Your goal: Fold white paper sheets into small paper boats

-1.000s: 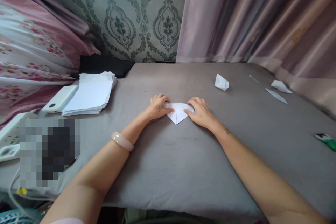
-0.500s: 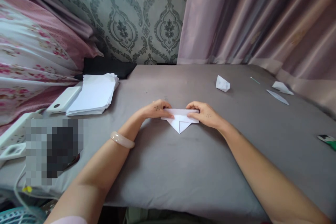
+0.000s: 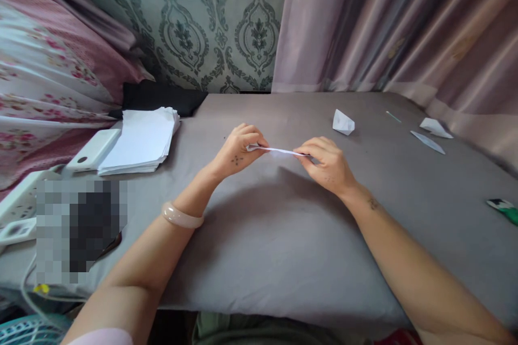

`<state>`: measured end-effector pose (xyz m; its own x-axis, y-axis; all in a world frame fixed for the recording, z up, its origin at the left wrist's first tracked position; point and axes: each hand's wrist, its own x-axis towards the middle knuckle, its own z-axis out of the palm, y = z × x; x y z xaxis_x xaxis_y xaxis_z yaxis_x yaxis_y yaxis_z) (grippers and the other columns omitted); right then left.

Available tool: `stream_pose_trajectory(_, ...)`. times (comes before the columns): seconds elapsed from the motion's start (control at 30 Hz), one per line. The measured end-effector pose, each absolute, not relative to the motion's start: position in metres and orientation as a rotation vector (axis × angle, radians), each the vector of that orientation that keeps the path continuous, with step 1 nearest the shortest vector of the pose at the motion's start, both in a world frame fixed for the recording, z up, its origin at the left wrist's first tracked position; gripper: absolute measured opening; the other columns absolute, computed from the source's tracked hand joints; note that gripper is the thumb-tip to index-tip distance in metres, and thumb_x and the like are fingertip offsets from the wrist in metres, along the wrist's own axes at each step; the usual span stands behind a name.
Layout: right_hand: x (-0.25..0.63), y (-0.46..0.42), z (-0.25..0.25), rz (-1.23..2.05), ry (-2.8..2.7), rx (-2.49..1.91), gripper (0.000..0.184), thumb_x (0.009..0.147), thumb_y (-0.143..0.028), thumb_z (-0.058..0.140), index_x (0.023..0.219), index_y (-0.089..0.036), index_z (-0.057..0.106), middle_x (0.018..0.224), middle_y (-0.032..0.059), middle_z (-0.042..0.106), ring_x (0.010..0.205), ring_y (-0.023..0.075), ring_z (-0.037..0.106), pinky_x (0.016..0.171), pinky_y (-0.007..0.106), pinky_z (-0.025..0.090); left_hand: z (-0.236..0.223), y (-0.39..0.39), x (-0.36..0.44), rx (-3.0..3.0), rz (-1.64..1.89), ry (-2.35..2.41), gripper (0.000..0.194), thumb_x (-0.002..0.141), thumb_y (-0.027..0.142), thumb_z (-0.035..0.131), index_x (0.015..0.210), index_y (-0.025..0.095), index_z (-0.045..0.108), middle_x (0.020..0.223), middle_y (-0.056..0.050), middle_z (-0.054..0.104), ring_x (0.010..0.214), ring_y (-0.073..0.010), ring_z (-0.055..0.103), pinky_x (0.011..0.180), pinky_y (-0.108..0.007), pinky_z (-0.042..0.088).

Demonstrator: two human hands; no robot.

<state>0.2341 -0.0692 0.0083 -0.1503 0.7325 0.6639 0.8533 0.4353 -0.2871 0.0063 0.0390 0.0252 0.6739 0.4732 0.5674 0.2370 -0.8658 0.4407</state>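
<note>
A folded sheet of white paper [image 3: 282, 151] is held up above the grey cloth, seen almost edge-on as a thin strip. My left hand [image 3: 243, 151] pinches its left end, thumb below and fingers above. On the right end, my right hand [image 3: 326, 161] has the same kind of pinch. A shadow of the hands falls on the cloth beneath. The paper's flat faces and folds are mostly turned out of sight. A pale bangle [image 3: 182, 215] circles my left wrist.
Left on the grey tabletop [image 3: 283, 259] lie a stack of white paper [image 3: 140, 137], a white box [image 3: 94, 150] and a power strip [image 3: 24, 199]. Folded paper pieces [image 3: 343, 122] and a thin stick [image 3: 393, 117] lie at the right. A green packet [image 3: 504, 210] sits at the right edge.
Both hands have lifted the folded paper off the cloth and tipped it, so its pointed flap facing me no longer shows. The view has shifted slightly.
</note>
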Motion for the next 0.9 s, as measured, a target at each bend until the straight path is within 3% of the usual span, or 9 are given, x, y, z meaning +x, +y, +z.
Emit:
stream_pose_trajectory(0.1,0.23,-0.071,0.005,-0.626,-2.077,-1.348,0.02,0.091,-0.015,0.05,0.087,-0.019,0.07,0.086,0.006,0.07,0.077,0.0193,0.054,0.075,0.035,0.036,0.014,0.04,0.007,2.978,1.056,0.492,0.02,0.094,0.025,0.049,0.085,0.017,0.064,0.09,-0.009,0.065,0.083,-0.0193,0.051,0.076,-0.034,0.039)
stream_pose_trajectory(0.23,0.22,-0.069,-0.005,-0.717,-2.299,-1.432,0.023,0.09,-0.012,0.048,0.078,-0.017,0.067,0.08,0.0073,0.067,0.076,0.0202,0.051,0.077,0.036,0.034,-0.005,0.037,0.008,3.311,0.735,0.399,0.027,0.095,0.016,0.04,0.076,0.015,0.06,0.084,-0.01,0.064,0.077,-0.0204,0.049,0.068,-0.033,0.036)
stream_pose_trajectory(0.4,0.215,-0.072,-0.013,-0.35,-2.383,-1.611,0.019,0.088,-0.011,0.051,0.082,-0.016,0.067,0.084,0.0081,0.066,0.081,0.0206,0.055,0.076,0.035,0.035,-0.013,0.03,0.004,3.223,0.487,0.473,0.021,0.09,0.013,0.044,0.079,0.014,0.062,0.082,-0.01,0.062,0.08,-0.0218,0.051,0.069,-0.033,0.04)
stream_pose_trajectory(0.53,0.223,-0.075,-0.014,0.165,-2.106,-1.688,0.015,0.09,-0.026,0.058,0.086,-0.021,0.071,0.096,0.0041,0.068,0.087,0.0182,0.06,0.078,0.032,0.039,-0.013,0.031,-0.003,2.876,0.461,0.539,0.019,0.091,0.021,0.049,0.089,0.015,0.068,0.087,-0.009,0.065,0.085,-0.0202,0.056,0.077,-0.031,0.044)
stream_pose_trajectory(0.63,0.227,-0.073,-0.014,0.428,-1.861,-1.77,0.019,0.087,-0.037,0.06,0.079,-0.024,0.072,0.099,0.0019,0.067,0.08,0.0157,0.06,0.074,0.03,0.042,-0.012,0.033,-0.005,2.633,0.468,0.698,0.023,0.091,0.032,0.055,0.083,0.016,0.07,0.086,-0.008,0.067,0.086,-0.0202,0.058,0.08,-0.033,0.045)
stream_pose_trajectory(0.9,0.224,-0.067,-0.023,0.365,-1.616,-1.984,0.026,0.084,-0.043,0.058,0.072,-0.02,0.062,0.104,0.007,0.062,0.082,0.0186,0.06,0.079,0.034,0.045,-0.017,0.041,-0.004,2.306,0.493,1.036,0.03,0.082,0.042,0.062,0.071,0.015,0.066,0.083,-0.007,0.061,0.075,-0.0182,0.057,0.071,-0.031,0.046)
